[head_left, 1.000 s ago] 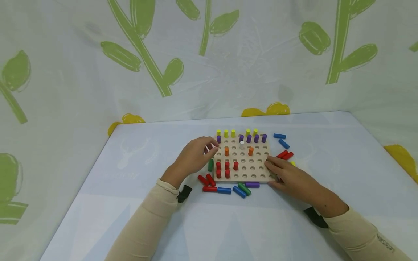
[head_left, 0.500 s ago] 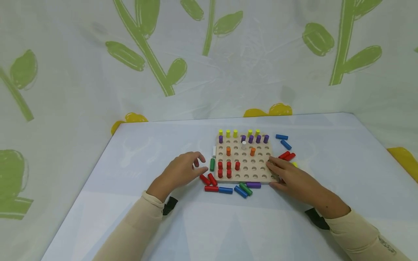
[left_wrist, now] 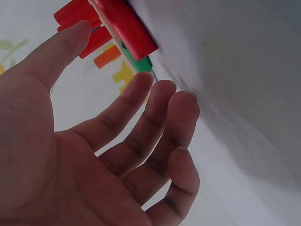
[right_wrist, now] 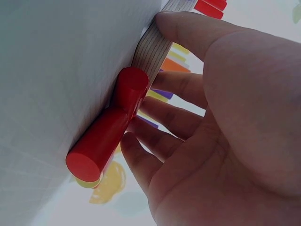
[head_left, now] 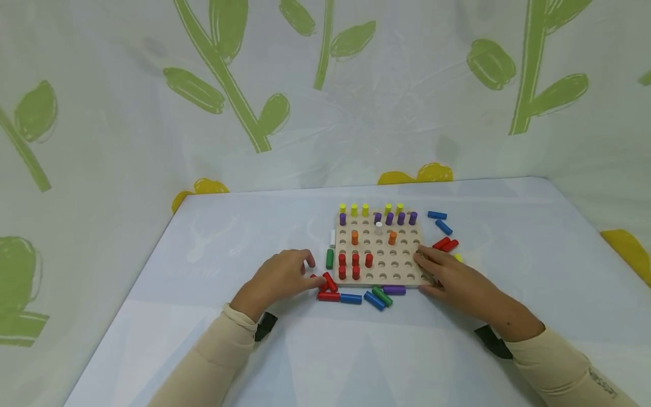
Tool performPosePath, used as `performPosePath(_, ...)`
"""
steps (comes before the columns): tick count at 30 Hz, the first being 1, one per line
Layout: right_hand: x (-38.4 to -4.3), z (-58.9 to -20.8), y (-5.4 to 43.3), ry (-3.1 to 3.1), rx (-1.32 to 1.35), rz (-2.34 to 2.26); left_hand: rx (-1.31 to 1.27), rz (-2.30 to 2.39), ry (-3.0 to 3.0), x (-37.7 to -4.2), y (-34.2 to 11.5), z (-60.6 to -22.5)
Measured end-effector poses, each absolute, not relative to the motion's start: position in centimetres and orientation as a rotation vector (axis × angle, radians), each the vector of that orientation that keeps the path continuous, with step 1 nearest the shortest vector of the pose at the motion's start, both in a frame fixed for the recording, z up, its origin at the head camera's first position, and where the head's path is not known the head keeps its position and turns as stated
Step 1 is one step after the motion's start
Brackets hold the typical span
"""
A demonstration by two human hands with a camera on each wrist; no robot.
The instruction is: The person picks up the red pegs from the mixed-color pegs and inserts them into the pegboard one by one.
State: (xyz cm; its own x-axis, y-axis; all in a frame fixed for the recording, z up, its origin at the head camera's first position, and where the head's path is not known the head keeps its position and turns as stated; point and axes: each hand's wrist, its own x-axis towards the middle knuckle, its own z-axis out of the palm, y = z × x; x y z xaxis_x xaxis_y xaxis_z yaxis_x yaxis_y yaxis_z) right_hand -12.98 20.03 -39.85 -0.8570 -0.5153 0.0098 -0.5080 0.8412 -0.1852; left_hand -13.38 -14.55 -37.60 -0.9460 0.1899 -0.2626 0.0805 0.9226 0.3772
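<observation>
A wooden pegboard (head_left: 388,271) lies on the table, with yellow, purple, white, orange and red pegs upright in some holes. My left hand (head_left: 278,277) hovers by its front left corner, thumb and fingers spread apart. The thumb is nearest a loose red peg (head_left: 330,281) and partly covers another beside it. In the left wrist view nothing lies between thumb and fingers; a red peg (left_wrist: 129,33) is just beyond. My right hand (head_left: 463,282) holds the board's front right corner, thumb against the layered edge (right_wrist: 153,52) and fingers over the top.
Loose red (head_left: 328,296), blue (head_left: 351,299), green (head_left: 382,296) and purple (head_left: 394,290) pegs lie along the front edge. A green peg (head_left: 330,259) and a white peg (head_left: 333,238) lie left of the board. Blue (head_left: 443,227) and red pegs (head_left: 450,245) lie to its right.
My left hand has moved from the board's left edge down and toward me, to the loose red pegs at the front left. My right hand stays on the board.
</observation>
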Motion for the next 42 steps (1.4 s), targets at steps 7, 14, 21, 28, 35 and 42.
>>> performPosePath(7, -12.59, -40.33, 19.84, 2.956, -0.797, -0.29, 0.21, 0.511, 2.787, -12.96, -14.61, -38.56)
performPosePath(14, -12.47, -40.29, 19.76, 2.98, -0.819, -0.301, 0.225, 0.526, 2.798, -12.99, -14.71, -38.37)
performPosePath(21, -12.62, -40.36, 19.85, 2.993, -0.819, -0.285, 0.216, 0.527, 2.8, -13.16, -14.64, -38.41)
performPosePath(28, -12.71, -40.23, 19.78, 2.988, -0.81, -0.284, 0.215, 0.532, 2.799, -13.15, -14.58, -38.25)
performPosePath(35, -12.72, -39.94, 19.77, 2.998, -0.822, -0.275, 0.219, 0.548, 2.807, -13.1, -14.45, -38.05)
performPosePath(42, -12.91, -40.03, 19.95, 2.999, -0.83, -0.271, 0.217, 0.549, 2.808, -13.25, -14.3, -38.01)
